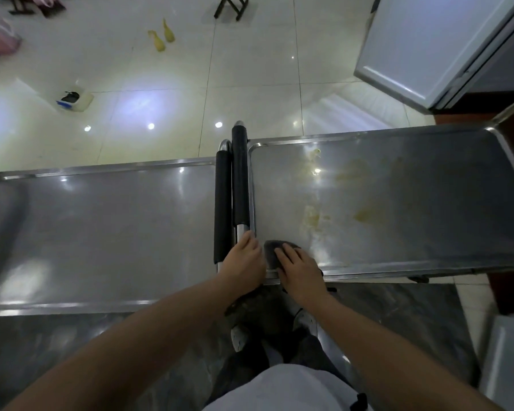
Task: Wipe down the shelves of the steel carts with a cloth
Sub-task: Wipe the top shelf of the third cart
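Note:
Two steel carts stand side by side below me, their black-padded handles [240,179] meeting in the middle. The right cart's top shelf [398,203] carries yellowish stains. The left cart's top shelf [101,232] looks smooth and shiny. A dark grey cloth [272,250] lies at the near left corner of the right shelf, and my right hand [300,269] presses flat on it with straight fingers. My left hand [245,259] grips the steel end of the right cart's handle, just left of the cloth.
Lower shelves [398,315] of both carts show beneath the top ones, and my shoes stand between them. A white cabinet door [428,48] hangs open at the far right. On the tiled floor lie yellow slippers [161,37], a small white container [74,100] and a dark stool.

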A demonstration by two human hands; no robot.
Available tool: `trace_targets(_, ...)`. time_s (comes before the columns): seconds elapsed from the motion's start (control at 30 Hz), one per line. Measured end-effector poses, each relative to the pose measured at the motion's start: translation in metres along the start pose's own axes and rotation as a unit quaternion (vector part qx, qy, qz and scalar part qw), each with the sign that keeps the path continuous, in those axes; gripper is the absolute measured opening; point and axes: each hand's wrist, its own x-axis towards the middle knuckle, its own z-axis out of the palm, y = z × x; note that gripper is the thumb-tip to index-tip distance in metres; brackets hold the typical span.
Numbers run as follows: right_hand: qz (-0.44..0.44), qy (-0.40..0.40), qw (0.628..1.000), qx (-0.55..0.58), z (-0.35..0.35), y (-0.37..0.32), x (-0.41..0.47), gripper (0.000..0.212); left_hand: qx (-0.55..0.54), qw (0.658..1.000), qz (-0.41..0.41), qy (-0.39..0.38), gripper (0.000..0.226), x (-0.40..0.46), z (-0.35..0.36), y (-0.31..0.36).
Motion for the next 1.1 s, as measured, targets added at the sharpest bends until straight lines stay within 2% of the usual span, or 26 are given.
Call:
trace_targets(0.13,-0.005,0.01,1.0,0.016,0.025,-0.02,0.012,0.059,-0.084,0.984,-0.034,0.154,0.037,0.011,0.002,-0.039)
trace_targets(0.23,0.001,0.0,1.0,0.003,0.048,-0.029,0.014,0.055,-0.122,0.975,-0.106,0.152,0.061,0.034,-0.001,-0.065)
trace_targets(0.4,0.002,0.024,0.999,-0.025,0.064,-0.03,0.017,0.058,-0.231,0.943,-0.211,0.116,0.056,0.072,0.006,-0.069)
trace_targets(0.63,0.023,0.041,0.999,-0.012,0.061,-0.032,0.071,0.061,-0.221,0.93,-0.211,0.204,0.07,0.073,0.023,-0.058)
trace_targets(0.8,0.035,0.043,0.998,0.01,0.034,-0.033,0.137,0.075,-0.174,0.93,-0.203,0.251,0.057,0.073,0.025,-0.052)
trace_targets(0.87,0.042,0.051,0.998,0.012,0.026,-0.03,0.159,0.072,-0.151,0.932,-0.195,0.266,0.055,0.075,0.023,-0.05)
trace_targets(1.1,0.067,0.052,0.996,-0.007,0.013,0.007,0.172,0.061,-0.201,0.928,-0.213,0.229,0.057,0.078,0.033,-0.052)
